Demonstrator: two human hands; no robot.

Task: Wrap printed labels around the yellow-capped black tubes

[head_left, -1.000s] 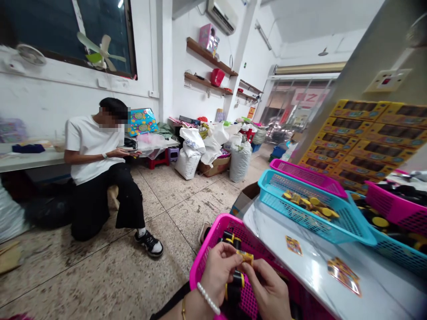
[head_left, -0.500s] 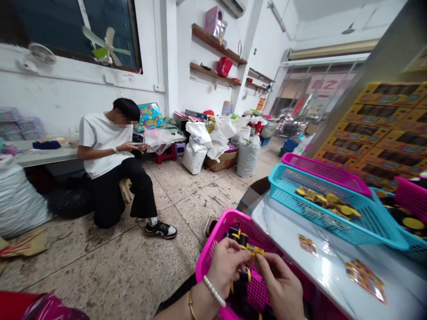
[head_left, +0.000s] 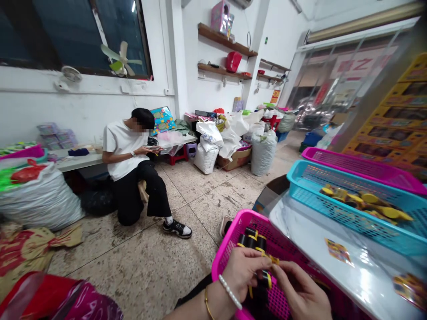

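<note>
My left hand [head_left: 245, 272], with a white bead bracelet and a gold bangle at its wrist, is closed, thumb and finger pinching a small yellow printed piece [head_left: 274, 260]. On the piece's other side, my right hand [head_left: 302, 289] is closed on it too. Both are above a pink basket [head_left: 230, 242] of black cylinders with yellow bands [head_left: 251, 240]. One black-and-yellow cylinder [head_left: 266, 279] shows just below my left fingers; whether they touch it I cannot tell. Sheets of yellow printed stickers [head_left: 338, 252] lie on the white table [head_left: 307, 226] to the right.
A blue basket [head_left: 333, 222] on the table holds yellow-and-black parts; a pink basket [head_left: 360, 166] stands behind it. Yellow boxes [head_left: 393, 120] are stacked at right. Across the floor sits a person [head_left: 125, 151] in a white shirt. White sacks [head_left: 207, 151] stand by the wall.
The view has swung left, so the room's things sit farther right. Both hands still pinch the yellow piece over the pink basket, which now shows more edge-on between the fingers.
</note>
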